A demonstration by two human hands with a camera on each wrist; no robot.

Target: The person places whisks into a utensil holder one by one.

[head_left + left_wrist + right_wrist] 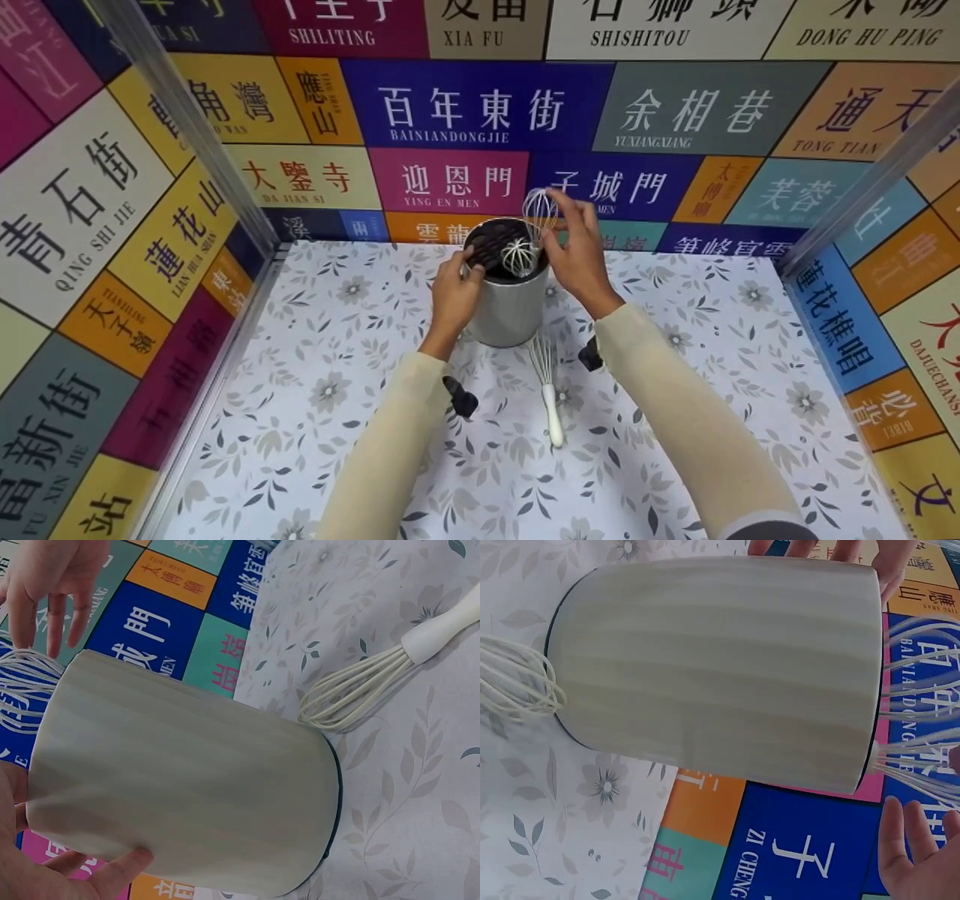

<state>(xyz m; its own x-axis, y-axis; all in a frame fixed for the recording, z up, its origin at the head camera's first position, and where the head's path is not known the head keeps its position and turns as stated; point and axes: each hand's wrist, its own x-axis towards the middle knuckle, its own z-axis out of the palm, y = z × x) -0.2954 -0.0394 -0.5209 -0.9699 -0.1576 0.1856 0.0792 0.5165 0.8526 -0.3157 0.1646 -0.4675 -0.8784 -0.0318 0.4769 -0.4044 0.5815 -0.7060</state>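
A pale grey utensil holder [510, 315] with a black, slotted inside stands upright on the table. My left hand [454, 296] grips its left side at the rim, with fingers along the outer wall in the left wrist view. One whisk [518, 257] stands in the holder, its wire head above the opening. At the right of the rim, my right hand [576, 251] holds a second whisk [540, 212] by its wires between thumb and index finger. This whisk's handle is hidden inside the holder. The other right fingers extend loosely in the right wrist view.
A third whisk [552, 409] with a white handle lies on the table in front of the holder, wires toward its base. A floral cloth [330, 390] covers the table. Panels with printed signs [480, 105] rise behind and at both sides.
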